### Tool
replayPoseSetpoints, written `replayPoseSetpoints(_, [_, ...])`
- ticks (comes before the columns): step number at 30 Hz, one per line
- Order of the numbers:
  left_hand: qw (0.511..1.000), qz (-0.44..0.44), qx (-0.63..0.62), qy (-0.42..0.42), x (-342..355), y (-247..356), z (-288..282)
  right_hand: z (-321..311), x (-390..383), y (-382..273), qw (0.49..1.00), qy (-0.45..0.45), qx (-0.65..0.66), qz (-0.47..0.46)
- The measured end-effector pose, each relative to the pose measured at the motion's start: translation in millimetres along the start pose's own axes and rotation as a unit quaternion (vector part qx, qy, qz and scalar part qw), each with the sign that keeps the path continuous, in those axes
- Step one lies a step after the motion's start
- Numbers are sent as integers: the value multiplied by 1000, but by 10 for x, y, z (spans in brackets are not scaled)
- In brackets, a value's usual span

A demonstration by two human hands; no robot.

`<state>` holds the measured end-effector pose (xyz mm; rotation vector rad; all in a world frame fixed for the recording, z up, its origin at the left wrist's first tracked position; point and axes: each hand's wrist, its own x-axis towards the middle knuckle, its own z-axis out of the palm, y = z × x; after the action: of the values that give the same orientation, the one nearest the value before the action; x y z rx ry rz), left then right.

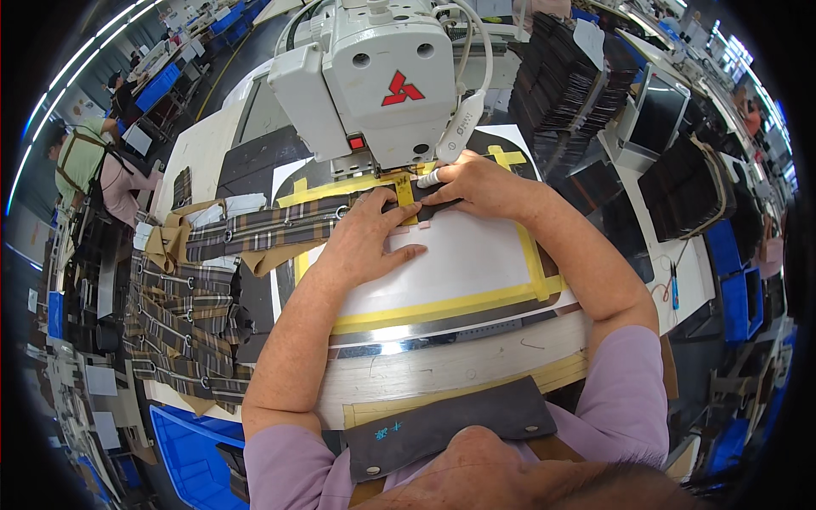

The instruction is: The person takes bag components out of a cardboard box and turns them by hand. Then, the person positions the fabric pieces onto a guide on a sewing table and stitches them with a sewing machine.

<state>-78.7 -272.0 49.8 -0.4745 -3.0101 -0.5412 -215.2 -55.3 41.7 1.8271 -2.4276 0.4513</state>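
Note:
A plaid strap (pixel 285 223) with metal rings runs from the left to beneath the head of a white industrial sewing machine (pixel 387 93). My left hand (pixel 365 238) lies on the strap's right end, fingers flat and thumb spread over the white work sheet (pixel 459 263). Between my hands, a yellow strip (pixel 405 195) stands at the stitching spot. My right hand (pixel 489 187) is closed at a small dark piece (pixel 438 210), its fingers bent beside a small white lamp (pixel 431 178). The needle is hidden.
More plaid straps (pixel 183 323) with metal fittings are heaped at the left. A blue bin (pixel 191 459) stands below them. Dark fabric pieces (pixel 557 72) rise in a stack at the back right. Blue-handled snips (pixel 674 289) lie on the right table edge. Yellow tape (pixel 433 308) borders the sheet.

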Motion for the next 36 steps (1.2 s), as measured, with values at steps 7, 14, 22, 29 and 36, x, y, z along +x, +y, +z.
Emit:
replayPoseSetpoints(7, [1000,-2,9,9,31,0,24,20,114,5,995,-14,-97,-23])
replayPoseSetpoints(14, [999,41,-8,21,54,-46,48,-42,69,30,994,-7,-102,-28])
replayPoseSetpoints(22, [999,34,14,27,13,-183,107,-51,83,9,994,-37,-105,2])
replayPoseSetpoints(29, [1000,19,-14,3,4,-163,90,-3,98,18,991,-32,-127,-4])
replayPoseSetpoints(36, [998,39,21,37,160,-326,190,105,161,245,995,21,-97,-3])
